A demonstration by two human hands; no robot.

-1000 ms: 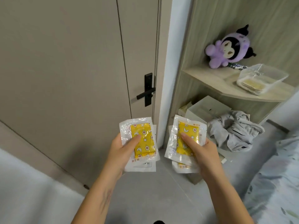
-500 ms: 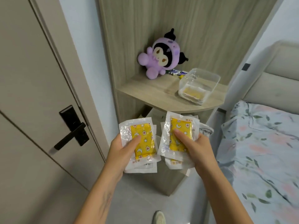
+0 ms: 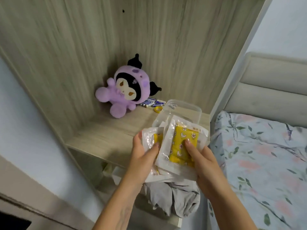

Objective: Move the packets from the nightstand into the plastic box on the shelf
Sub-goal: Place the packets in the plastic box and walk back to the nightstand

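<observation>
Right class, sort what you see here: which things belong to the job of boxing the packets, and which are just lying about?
Part of the job:
- yellow-and-white plastic packets, held in the left hand and right hand
- clear plastic box on the pale wooden shelf

Just lying about:
- purple plush toy
- blue batteries
- crumpled grey cloth
- floral bedsheet

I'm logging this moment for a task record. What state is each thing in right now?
Left hand: gripping a stack of clear packets with yellow pads.
Right hand: gripping another stack of the yellow-pad packets.
Clear plastic box: lidless, on the wooden shelf, partly hidden.
Purple plush toy: sitting against the wall.
Grey cloth: crumpled below the shelf.
</observation>
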